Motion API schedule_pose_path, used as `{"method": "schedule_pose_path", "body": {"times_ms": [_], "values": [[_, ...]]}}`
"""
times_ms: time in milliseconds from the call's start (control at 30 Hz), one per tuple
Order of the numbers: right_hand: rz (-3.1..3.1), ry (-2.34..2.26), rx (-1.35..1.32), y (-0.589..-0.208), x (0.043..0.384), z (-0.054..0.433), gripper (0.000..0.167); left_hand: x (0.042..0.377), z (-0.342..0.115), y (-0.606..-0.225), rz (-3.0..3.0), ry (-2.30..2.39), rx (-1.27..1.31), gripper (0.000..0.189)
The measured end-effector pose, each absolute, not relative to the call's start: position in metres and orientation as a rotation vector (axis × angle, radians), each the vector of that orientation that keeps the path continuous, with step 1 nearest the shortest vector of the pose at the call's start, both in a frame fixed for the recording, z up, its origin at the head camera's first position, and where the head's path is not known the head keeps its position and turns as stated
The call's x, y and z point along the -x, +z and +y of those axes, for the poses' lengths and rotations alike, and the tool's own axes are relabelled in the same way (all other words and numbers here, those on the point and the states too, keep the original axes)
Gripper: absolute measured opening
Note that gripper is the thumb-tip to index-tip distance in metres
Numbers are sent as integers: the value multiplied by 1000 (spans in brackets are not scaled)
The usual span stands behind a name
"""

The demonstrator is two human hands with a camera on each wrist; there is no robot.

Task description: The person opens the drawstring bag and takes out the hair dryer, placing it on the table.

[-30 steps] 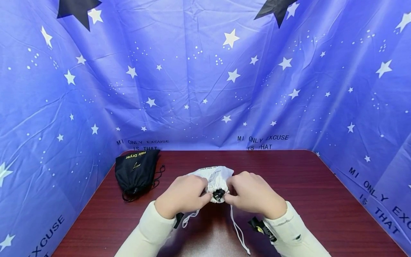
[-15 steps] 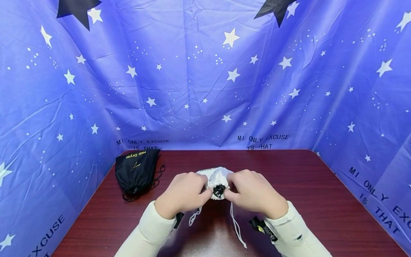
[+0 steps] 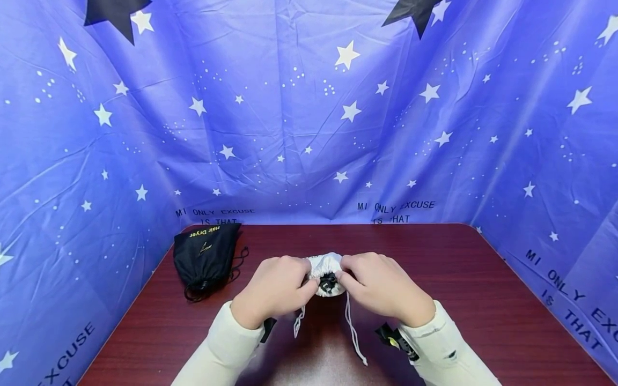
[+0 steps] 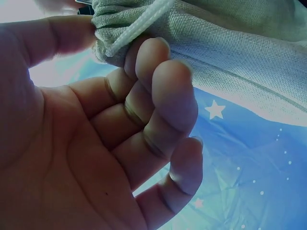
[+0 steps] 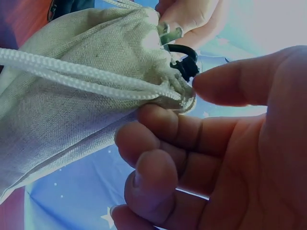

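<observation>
A white drawstring bag is held up between both hands over the middle of the table. Its gathered mouth faces the head camera, and something black shows inside. My left hand pinches the left side of the mouth between thumb and curled fingers. On the right side, my right hand pinches the rim the same way. White cords dangle from both sides. Close up in the right wrist view, a black cable end with a plug pokes out of the mouth.
A black drawstring bag printed "Hair Dryer" lies at the table's back left. The dark red table is bordered by a blue star-patterned curtain at the back and both sides.
The white bag's mouth has risen slightly and opened a bit wider, and its printed face has tilted out of sight. The cord ends have shifted with it. The black bag lies still.
</observation>
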State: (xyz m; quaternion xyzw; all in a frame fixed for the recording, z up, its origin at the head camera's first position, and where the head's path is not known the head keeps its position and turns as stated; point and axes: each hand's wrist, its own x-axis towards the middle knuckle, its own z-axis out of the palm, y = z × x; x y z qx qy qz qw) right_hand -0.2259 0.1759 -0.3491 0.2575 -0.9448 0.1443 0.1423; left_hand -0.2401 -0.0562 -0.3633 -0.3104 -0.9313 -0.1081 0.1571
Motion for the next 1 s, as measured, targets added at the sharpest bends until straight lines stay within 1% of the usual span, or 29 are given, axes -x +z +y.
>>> {"method": "schedule_pose_path", "body": {"times_ms": [533,833,1000], "values": [[-2734,437,-752,-347,226,176,34,241,-57,-360,-2662,-336,843,35],[-2721,434,-725,-348,228,174,28,241,-56,-363,-2632,-320,816,32],[-2713,444,-717,-348,228,174,27,241,-55,-362,-2630,-324,803,32]]}}
